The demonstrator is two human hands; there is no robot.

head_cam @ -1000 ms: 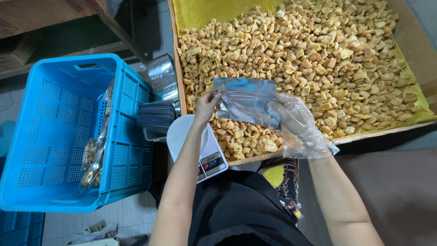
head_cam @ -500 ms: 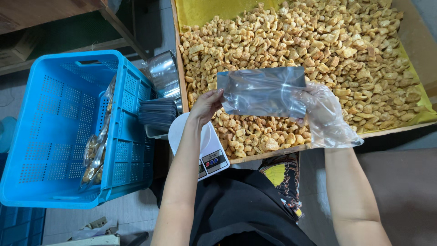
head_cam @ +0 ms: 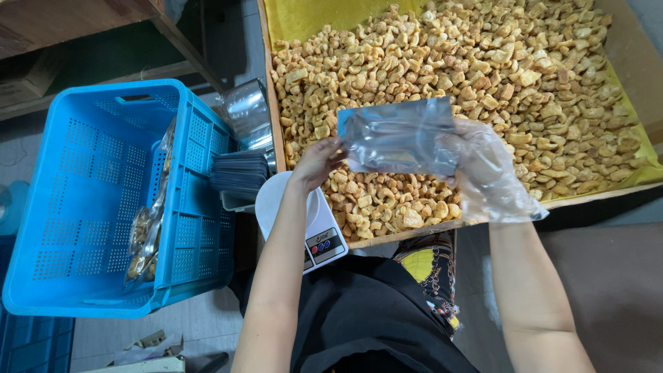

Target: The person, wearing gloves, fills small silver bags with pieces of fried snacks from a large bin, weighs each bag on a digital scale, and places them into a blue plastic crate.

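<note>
Head view: since a second ago the bag (head_cam: 399,136) has been turned from a crumpled, tilted bundle into a flat sheet held level and stretched sideways between both hands. Half a second ago it was already spread; it now sits a little fuller and squarer to the camera. The hands stay above the near edge of the tray (head_cam: 271,103).

The left hand (head_cam: 316,162) is bare and pinches the bag's left edge, its grip closed on the plastic. The right hand (head_cam: 487,173) wears a loose clear glove and clasps the bag's right edge, fingers curled round it.

The bag is a clear, greyish plastic pouch, rectangular, empty as far as can be seen, with creases and glints across it. It hangs in the air over the snacks (head_cam: 483,76), golden-brown puffed pieces heaped in the yellow-lined tray.

Below the left forearm lies a white scale (head_cam: 318,231) with a small display. Beside it is a stack of dark pouches (head_cam: 240,173) and shiny foil (head_cam: 243,114). A blue crate (head_cam: 90,200) at the left holds filled packets (head_cam: 145,231) leaning against its wall.
</note>
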